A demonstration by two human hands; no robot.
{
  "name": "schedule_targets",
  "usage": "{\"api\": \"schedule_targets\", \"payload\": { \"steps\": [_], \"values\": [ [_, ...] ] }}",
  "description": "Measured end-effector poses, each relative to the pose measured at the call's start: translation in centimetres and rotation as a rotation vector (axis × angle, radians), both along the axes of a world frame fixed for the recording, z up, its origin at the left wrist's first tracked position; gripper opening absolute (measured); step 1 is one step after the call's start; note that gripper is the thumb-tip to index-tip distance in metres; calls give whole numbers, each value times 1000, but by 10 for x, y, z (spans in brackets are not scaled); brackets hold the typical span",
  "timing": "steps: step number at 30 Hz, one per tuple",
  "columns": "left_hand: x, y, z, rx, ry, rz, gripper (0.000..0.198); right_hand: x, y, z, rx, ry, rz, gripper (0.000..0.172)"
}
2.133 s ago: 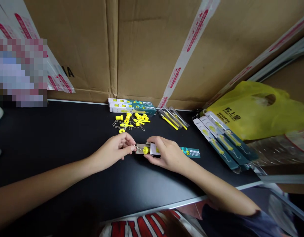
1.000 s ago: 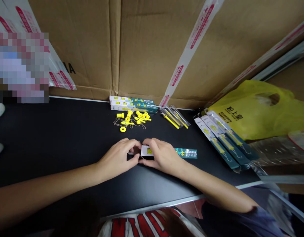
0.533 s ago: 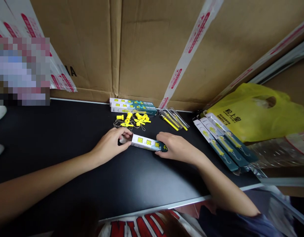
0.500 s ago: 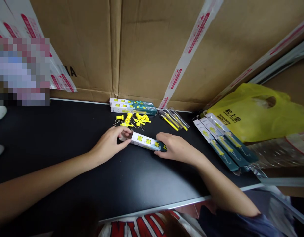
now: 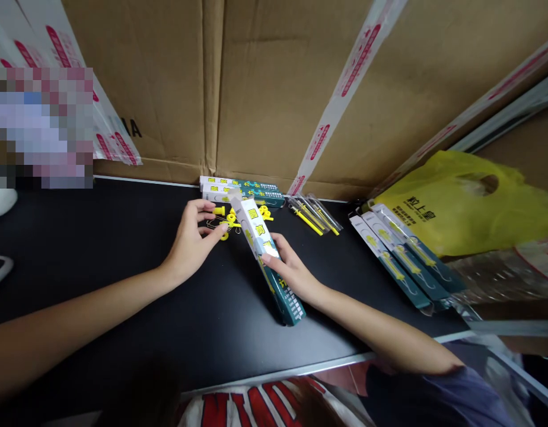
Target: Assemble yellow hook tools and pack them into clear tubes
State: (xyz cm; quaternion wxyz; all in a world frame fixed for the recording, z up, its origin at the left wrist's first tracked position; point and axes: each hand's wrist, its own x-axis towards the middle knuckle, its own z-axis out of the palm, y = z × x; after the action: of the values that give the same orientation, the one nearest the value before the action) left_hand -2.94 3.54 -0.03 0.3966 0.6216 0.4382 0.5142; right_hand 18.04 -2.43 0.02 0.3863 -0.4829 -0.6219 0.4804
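Observation:
My right hand (image 5: 294, 270) is closed around a long, slim cardboard box (image 5: 260, 246), white at one end and dark green at the other. The box is tilted, its white end pointing away with the flap up. Yellow lettering and a picture of a hooked spring scale are printed on it. My left hand (image 5: 191, 240) is at the pile of small yellow plastic parts (image 5: 232, 220), fingers and thumb apart. Its fingertips are beside a yellow cap (image 5: 219, 210); whether they touch it I cannot tell. Wire hooks lie among the parts, and the raised box hides some of the pile.
Two similar boxes (image 5: 242, 188) lie behind the pile. Several clear tubes with yellow rods (image 5: 316, 214) lie right of them. At the right are more printed boxes (image 5: 389, 255) and a yellow plastic bag (image 5: 456, 201). A large carton (image 5: 265, 89) stands along the back of the black table (image 5: 203, 332).
My left hand has let go of the box's white end and moved to the yellow parts. My right hand has turned the box, swinging its green end toward me.

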Motion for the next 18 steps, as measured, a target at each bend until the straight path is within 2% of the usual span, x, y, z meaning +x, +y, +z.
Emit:
{"api": "schedule_targets", "payload": {
  "steps": [3,5,7,11,14,18],
  "values": [
    [3,-5,-2,-120,-79,-210,44,-9,-3,-3,-124,169,-1,46],
    [6,-8,-2,-192,-112,-275,50,-17,-2,-5,-170,253,35,48],
    [7,-9,-1,-233,-140,-261,55,-26,4,-7,-146,308,57,43],
    [5,-6,0,-290,-164,-186,60,-40,32,-13,6,350,70,26],
    [3,-4,-1,-334,-155,-208,65,-43,49,-17,38,389,76,31],
    [4,-6,-4,-357,-148,-307,71,-38,53,-17,-11,410,134,48]
  ]
}}
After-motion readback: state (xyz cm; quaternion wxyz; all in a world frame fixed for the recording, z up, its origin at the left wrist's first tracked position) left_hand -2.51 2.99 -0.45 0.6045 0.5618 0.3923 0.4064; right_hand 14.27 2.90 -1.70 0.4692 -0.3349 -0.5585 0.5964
